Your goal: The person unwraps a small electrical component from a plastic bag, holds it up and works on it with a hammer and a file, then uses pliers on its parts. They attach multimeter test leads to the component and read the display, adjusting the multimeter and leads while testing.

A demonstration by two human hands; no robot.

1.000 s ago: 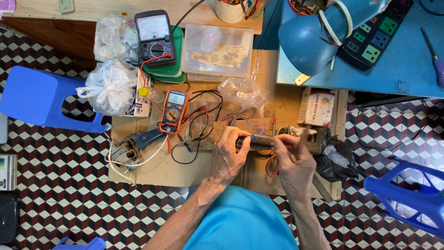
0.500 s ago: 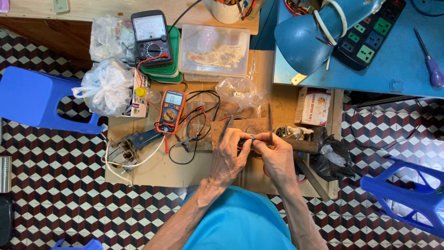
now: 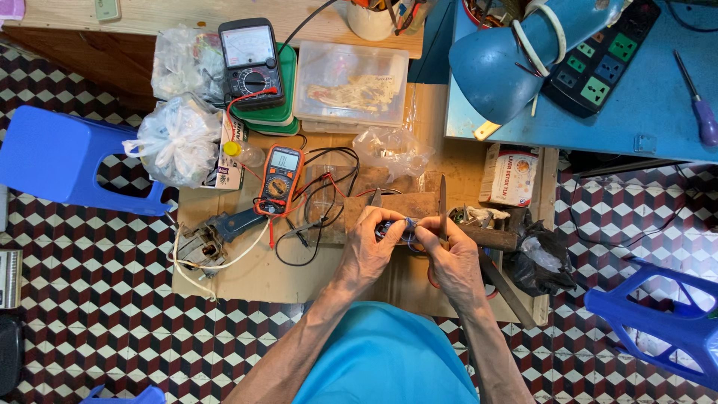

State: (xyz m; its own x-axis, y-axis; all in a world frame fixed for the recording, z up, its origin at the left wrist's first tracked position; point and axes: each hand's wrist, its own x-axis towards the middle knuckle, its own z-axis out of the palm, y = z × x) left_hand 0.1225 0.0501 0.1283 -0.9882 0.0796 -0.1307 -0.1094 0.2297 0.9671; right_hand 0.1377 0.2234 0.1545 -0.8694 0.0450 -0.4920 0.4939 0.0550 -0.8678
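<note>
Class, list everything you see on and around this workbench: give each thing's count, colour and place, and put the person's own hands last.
small part: 1, blue, pinched between both hands
digital multimeter: 1, orange and grey, left of the hands
analogue meter: 1, black, on green boxes at top
clear lidded box: 1, transparent, top centre
white plastic bag: 1, knotted, left edge of the board
desk lamp: 1, blue, upper right
power strip: 1, black with green sockets, on the blue table
screwdriver: 1, purple handle, far right
plastic stools: 2, blue, on the floor at either side
left hand: 1, on the small part
right hand: 1, on the small part
</note>
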